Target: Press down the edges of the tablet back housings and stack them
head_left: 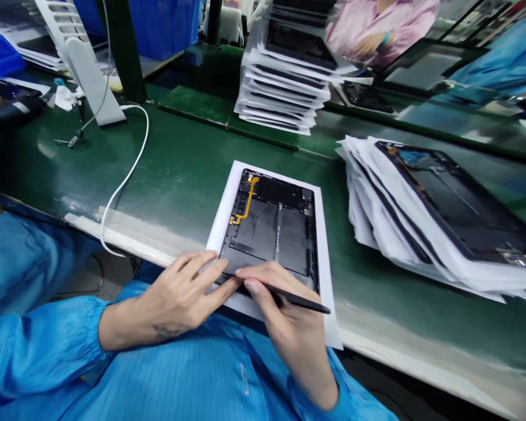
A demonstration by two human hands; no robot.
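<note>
An opened tablet housing with a dark inside and a yellow flex cable lies on a white paper sheet at the bench edge. My left hand rests over its near left corner, fingers stretched out and apart, holding nothing. Between the thumb and fingers of my right hand are slim black tweezers, back end pointing right. Their tips are hidden by my fingers at the housing's near edge, close to my left fingertips.
To the right stands a stack of tablet housings interleaved with paper. Another tall stack is behind. A white stand and a white cable are at left. Co-workers sit across and at left.
</note>
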